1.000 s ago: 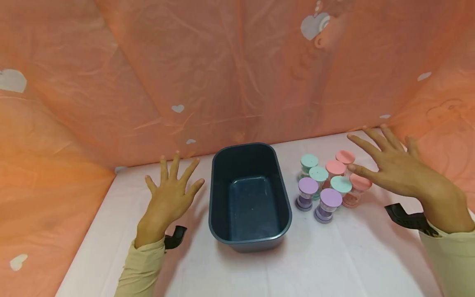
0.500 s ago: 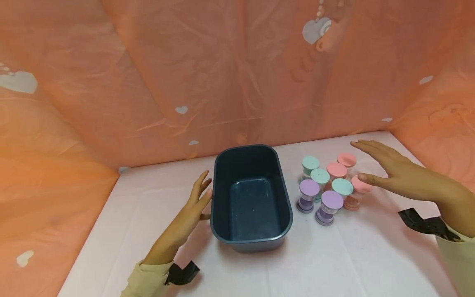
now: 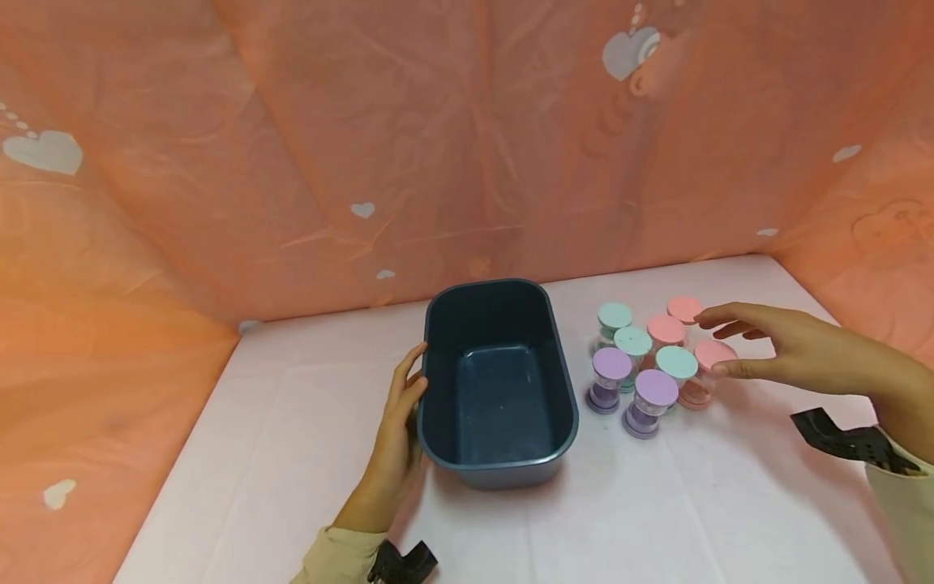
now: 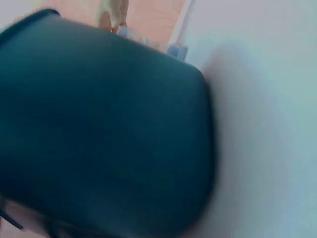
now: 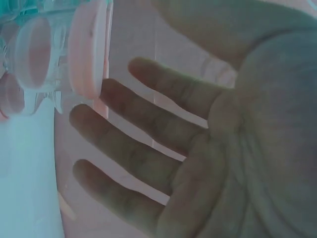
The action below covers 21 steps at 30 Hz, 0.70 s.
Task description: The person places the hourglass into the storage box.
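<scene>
A dark blue rectangular bin [image 3: 503,405] stands in the middle of the table, nothing visible inside it. Against its left wall lies my left hand [image 3: 394,434], fingertips at the rim; in the left wrist view the bin's outer wall [image 4: 109,124] fills much of the picture. Several small sand timers stand grouped right of the bin: purple-capped ones [image 3: 655,389] in front, mint-capped ones [image 3: 631,342] and pink-capped ones [image 3: 715,354] behind. Fingers apart, my right hand [image 3: 810,353] hovers at the nearest pink sand timer; in the right wrist view its fingertips are beside a pink cap [image 5: 86,49].
A white cloth [image 3: 292,454] covers the table. Orange sheeting with pale hearts [image 3: 467,162] rises behind it and at both sides. Black straps [image 3: 850,442] sit on both wrists.
My left hand has moved right from beside the bin to its left wall. The right hand has turned sideways and come down closer to the pink sand timers, its fingers less spread.
</scene>
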Available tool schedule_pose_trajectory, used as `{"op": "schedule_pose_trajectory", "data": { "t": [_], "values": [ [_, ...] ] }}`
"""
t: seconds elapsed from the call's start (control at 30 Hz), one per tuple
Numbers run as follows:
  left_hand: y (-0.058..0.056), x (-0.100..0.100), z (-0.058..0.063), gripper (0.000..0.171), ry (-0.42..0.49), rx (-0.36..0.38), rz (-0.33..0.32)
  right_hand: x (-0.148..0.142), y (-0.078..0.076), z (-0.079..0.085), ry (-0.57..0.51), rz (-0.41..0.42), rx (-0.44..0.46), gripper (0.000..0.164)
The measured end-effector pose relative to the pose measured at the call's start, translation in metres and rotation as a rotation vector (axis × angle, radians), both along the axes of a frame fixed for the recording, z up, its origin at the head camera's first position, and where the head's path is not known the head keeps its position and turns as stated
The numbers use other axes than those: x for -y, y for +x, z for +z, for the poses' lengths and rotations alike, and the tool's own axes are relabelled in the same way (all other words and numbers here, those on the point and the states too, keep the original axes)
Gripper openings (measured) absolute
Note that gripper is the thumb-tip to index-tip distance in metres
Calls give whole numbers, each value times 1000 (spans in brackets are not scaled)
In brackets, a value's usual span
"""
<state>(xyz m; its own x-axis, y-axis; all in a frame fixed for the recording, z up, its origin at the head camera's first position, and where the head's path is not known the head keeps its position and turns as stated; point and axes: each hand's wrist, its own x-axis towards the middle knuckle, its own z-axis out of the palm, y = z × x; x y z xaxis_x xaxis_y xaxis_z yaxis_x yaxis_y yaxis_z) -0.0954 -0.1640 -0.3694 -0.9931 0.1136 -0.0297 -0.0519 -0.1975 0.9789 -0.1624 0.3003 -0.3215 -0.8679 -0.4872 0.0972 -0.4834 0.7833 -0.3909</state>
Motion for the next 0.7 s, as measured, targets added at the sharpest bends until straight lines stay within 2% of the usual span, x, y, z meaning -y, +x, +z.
{"op": "schedule_pose_trajectory", "data": {
  "t": [0.1,0.17,0.33,0.5,0.7],
  "values": [
    [-3,4,-8,53,72,-37,-70,3,-4,-1,-28,39,15,53],
    [-5,7,-13,56,58,-68,-88,5,-6,-1,-48,72,30,50],
    [-9,12,-21,59,-42,-108,-47,6,-9,-2,-44,110,56,46],
    [-9,12,-18,59,-126,-77,-44,1,-9,-4,-33,111,71,45],
    [-5,13,-12,58,-160,-14,-90,-8,-10,-12,-123,176,169,47]
  ]
}}
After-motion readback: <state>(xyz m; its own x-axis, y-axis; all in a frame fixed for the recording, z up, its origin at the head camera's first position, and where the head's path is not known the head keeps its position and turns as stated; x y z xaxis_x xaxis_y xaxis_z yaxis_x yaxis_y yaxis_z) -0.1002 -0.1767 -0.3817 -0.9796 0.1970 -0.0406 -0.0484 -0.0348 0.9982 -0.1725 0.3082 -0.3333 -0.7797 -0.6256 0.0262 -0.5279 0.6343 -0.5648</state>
